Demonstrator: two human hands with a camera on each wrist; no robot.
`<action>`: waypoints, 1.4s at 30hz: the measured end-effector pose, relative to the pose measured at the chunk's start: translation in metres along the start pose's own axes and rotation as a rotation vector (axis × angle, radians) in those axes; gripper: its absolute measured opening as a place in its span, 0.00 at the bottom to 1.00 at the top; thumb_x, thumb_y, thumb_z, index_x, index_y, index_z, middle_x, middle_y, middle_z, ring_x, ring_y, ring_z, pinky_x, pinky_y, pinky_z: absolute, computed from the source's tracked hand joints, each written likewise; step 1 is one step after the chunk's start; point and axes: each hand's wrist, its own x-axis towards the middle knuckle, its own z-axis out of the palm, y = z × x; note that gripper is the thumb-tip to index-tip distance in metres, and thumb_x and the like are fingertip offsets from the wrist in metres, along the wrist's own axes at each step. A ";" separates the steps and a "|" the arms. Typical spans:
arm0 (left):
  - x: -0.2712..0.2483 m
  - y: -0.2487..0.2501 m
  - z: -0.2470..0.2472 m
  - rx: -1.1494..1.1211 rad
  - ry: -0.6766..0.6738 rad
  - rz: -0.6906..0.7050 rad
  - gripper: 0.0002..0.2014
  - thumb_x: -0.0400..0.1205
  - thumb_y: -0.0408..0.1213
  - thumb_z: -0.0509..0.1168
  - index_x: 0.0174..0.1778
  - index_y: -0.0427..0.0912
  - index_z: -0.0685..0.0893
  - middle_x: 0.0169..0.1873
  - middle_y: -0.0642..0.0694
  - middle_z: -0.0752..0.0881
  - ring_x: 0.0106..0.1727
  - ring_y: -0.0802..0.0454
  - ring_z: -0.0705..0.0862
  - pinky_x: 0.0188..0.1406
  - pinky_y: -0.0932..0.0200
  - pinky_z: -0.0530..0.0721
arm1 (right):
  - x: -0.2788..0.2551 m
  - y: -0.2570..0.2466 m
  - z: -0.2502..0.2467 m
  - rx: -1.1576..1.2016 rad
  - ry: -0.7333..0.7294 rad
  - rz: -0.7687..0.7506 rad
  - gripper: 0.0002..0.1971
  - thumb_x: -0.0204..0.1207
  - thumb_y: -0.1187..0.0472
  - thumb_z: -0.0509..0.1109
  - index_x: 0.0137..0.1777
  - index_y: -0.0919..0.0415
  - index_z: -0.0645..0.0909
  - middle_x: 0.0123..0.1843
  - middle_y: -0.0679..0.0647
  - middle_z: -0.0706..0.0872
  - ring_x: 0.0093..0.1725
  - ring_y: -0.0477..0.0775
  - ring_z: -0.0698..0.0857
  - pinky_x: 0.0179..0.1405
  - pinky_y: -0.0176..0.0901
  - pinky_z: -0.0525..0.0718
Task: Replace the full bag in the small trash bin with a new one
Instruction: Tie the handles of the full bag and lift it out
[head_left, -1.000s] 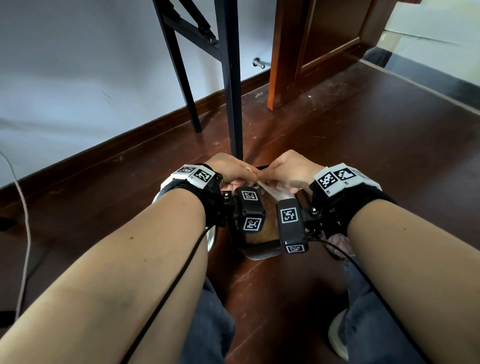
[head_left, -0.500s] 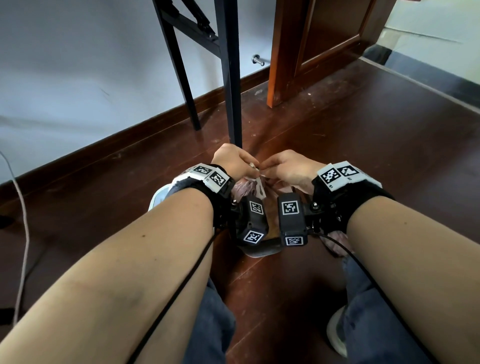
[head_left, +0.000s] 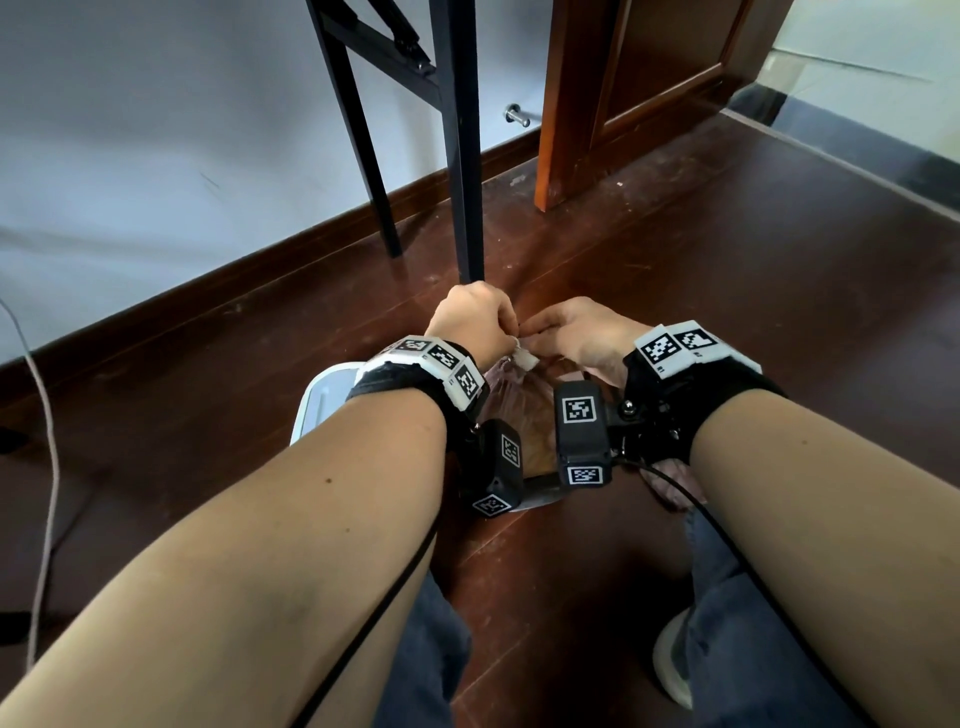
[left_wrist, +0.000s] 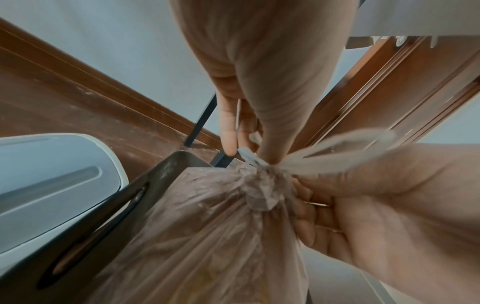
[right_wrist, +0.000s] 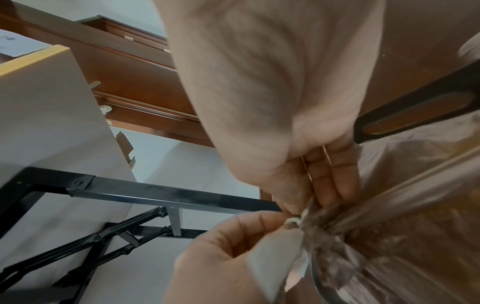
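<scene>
The full bag (head_left: 524, 410) is translucent brownish plastic, gathered to a knotted neck (left_wrist: 262, 185), and sits in the small dark bin (left_wrist: 103, 216). The bin's white lid (head_left: 319, 410) lies to its left. My left hand (head_left: 511, 338) pinches one white tie strip (right_wrist: 275, 253) just above the knot. My right hand (head_left: 535, 332) pinches the other strip (left_wrist: 345, 152), which runs out to the right. Both hands meet over the bag's neck. My wrists and the cameras on them hide most of the bin in the head view.
Black table legs (head_left: 465, 156) stand just beyond the hands, with a wooden door frame (head_left: 561, 104) and a door stop (head_left: 517, 115) behind. A white cable (head_left: 47, 415) trails on the dark wood floor at left. My knees and one shoe (head_left: 670, 660) are below.
Both hands have moved away from me and up over the bag's neck. The white tie strips between them look drawn shorter and tighter at the knot.
</scene>
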 end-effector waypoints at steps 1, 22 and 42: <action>0.000 0.000 0.000 -0.020 0.003 0.009 0.09 0.70 0.33 0.73 0.29 0.51 0.83 0.38 0.52 0.85 0.43 0.53 0.86 0.43 0.60 0.86 | 0.001 0.001 0.000 0.002 0.015 0.000 0.12 0.80 0.69 0.68 0.62 0.66 0.82 0.44 0.62 0.85 0.36 0.52 0.83 0.34 0.38 0.81; -0.001 0.004 -0.006 -0.245 -0.031 -0.049 0.04 0.70 0.35 0.78 0.32 0.48 0.90 0.33 0.51 0.88 0.36 0.58 0.85 0.37 0.66 0.86 | 0.008 0.013 -0.004 -0.001 0.085 -0.026 0.10 0.77 0.69 0.69 0.38 0.55 0.81 0.30 0.54 0.79 0.25 0.48 0.75 0.27 0.39 0.77; 0.000 -0.001 -0.018 -0.196 -0.197 -0.206 0.04 0.73 0.32 0.75 0.41 0.45 0.93 0.38 0.46 0.91 0.44 0.55 0.88 0.53 0.59 0.86 | 0.006 0.016 -0.010 -0.555 0.371 -0.173 0.08 0.74 0.65 0.67 0.48 0.66 0.84 0.46 0.58 0.85 0.46 0.58 0.82 0.44 0.43 0.77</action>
